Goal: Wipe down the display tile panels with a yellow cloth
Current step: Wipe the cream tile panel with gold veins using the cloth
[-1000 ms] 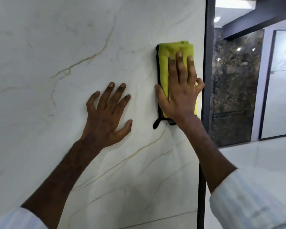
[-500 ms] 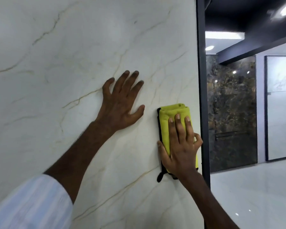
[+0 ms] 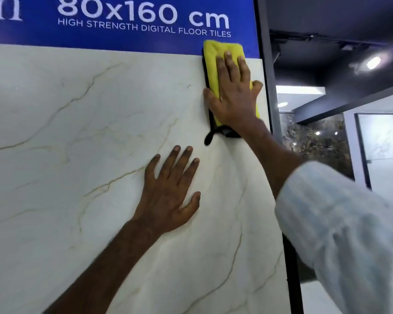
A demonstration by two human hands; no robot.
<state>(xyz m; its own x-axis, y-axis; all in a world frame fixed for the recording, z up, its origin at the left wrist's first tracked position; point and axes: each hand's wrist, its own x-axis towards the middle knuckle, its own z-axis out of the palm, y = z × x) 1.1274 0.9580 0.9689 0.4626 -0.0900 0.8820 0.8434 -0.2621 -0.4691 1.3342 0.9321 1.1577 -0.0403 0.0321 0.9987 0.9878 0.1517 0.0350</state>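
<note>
Head view: a tall white tile panel (image 3: pixel 77 155) with thin golden veins fills the left and middle of the scene. My right hand (image 3: pixel 233 96) lies flat on the yellow cloth (image 3: pixel 213 55), fingers straight and pressing it against the panel, not curled round it. The folded cloth sits at the panel's upper right corner, and its top edge overlaps the blue sign (image 3: pixel 123 26) above, which reads "HIGH STRENGTH DIGITAL FLOOR TILES" in white letters. A black loop (image 3: pixel 208 138) hangs from the cloth's lower left edge. My left hand (image 3: pixel 168 196) rests lower down and to the left, palm flat on the bare tile with fingers spread, holding nothing. A pale striped sleeve (image 3: pixel 338 223) covers my right forearm. Just right of the cloth runs a dark frame post (image 3: pixel 266 64). Far right, a dark marbled panel (image 3: pixel 315 141) stands under ceiling lights (image 3: pixel 373 62).
</note>
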